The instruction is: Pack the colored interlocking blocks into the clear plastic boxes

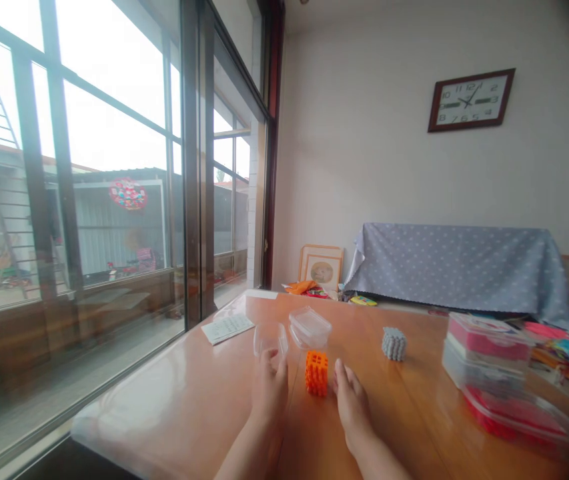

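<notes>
An orange block stack [317,374] stands upright on the wooden table [224,407] between my two hands. My left hand [270,383] is at its left, by the near edge of a clear plastic container [271,337]; thumb and fingers are apart, and whether they touch the container is unclear. To the right of the orange stack, my right hand [351,397] is held on edge with nothing in it, fingers extended and slightly curled. A grey block stack [393,344] stands farther right. Behind the orange stack lies another clear container [310,327].
Clear boxes with pink contents [488,340] and a red-based box [519,413] sit at the right. A printed sheet [227,329] lies at the back left. Windows line the left side; a dotted cloth [454,267] covers something beyond the table.
</notes>
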The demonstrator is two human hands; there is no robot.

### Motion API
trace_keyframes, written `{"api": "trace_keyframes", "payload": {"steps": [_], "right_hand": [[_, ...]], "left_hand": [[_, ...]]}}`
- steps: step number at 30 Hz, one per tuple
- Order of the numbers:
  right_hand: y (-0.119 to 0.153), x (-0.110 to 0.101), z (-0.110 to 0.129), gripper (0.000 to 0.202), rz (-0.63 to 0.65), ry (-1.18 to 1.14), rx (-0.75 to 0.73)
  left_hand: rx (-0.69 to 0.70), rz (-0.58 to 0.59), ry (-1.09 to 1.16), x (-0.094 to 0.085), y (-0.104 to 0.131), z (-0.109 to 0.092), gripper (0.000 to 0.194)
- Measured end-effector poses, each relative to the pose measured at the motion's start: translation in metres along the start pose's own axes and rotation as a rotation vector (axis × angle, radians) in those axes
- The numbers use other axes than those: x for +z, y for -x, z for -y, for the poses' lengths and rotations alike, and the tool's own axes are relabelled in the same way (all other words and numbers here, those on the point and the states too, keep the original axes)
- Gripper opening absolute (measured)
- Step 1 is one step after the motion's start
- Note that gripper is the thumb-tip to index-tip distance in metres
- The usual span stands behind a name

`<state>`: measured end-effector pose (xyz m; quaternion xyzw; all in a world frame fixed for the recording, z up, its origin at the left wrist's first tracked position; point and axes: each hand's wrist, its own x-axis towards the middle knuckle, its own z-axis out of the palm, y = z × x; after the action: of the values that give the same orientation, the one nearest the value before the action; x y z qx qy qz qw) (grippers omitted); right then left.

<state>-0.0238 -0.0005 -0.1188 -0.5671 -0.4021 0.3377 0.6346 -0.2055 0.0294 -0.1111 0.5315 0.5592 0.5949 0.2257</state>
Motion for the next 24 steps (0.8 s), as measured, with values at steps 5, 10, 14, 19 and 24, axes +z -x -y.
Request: {"api": "trace_keyframes", "payload": {"steps": [5,10,14,19,24], "right_hand": [[-0.008,-0.008,-0.008,0.067,-0.1,-0.002,-0.07],[-0.009,-0.01,-0.009,0.061,-0.114,-0.017,-0.102],[-0.008,-0.01,0.0,0.059,-0.118,-0.056,-0.101],[0.004,-0.01,0.023,0.062,-0.104,-0.156,-0.145],[0.046,-0.02,0.056,0.061,0.04,-0.175,-0.204]], "left_hand": [[0.096,-0.013,-0.336,-0.005,-0.02,0.022,0.037],[0.149,0.004,-0.379,-0.013,-0.027,0.027,0.024],[0.218,-0.096,-0.358,-0.033,-0.02,0.005,0.021],[0.44,-0.222,-0.185,-0.052,0.006,-0.032,0.018],[0.56,-0.199,-0.086,-0.05,0.052,-0.07,0.018]]}}
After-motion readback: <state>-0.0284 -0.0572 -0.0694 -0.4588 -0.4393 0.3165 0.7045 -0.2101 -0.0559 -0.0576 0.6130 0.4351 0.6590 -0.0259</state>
